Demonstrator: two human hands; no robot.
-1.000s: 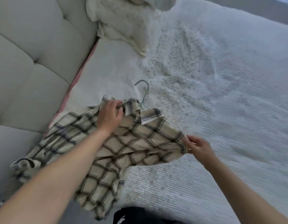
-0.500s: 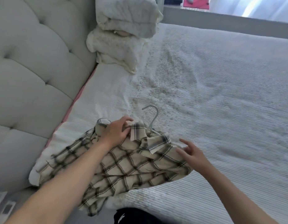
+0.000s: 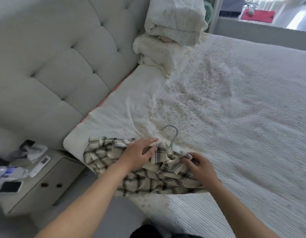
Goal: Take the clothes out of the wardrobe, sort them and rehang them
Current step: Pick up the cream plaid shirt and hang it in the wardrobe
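A cream shirt with dark plaid lines (image 3: 104, 157) lies bunched on the near corner of the bed (image 3: 234, 117), still on a pale blue-green hanger (image 3: 173, 138) whose hook sticks up past the collar. My left hand (image 3: 138, 155) grips the left side of the collar. My right hand (image 3: 200, 167) holds the collar's right side, fingers curled into the cloth. The hanger's shoulders are hidden under the fabric.
A tufted grey headboard (image 3: 54, 66) runs along the left. Two stacked pillows (image 3: 169, 35) sit at the bed's head. A bedside table (image 3: 45, 182) at lower left carries a black phone (image 3: 10, 186), a white remote (image 3: 40, 165) and crumpled items.
The shirt has come down onto the bed corner. My right hand moved from the shoulder seam up to the collar and closed on it. The view tilted up.
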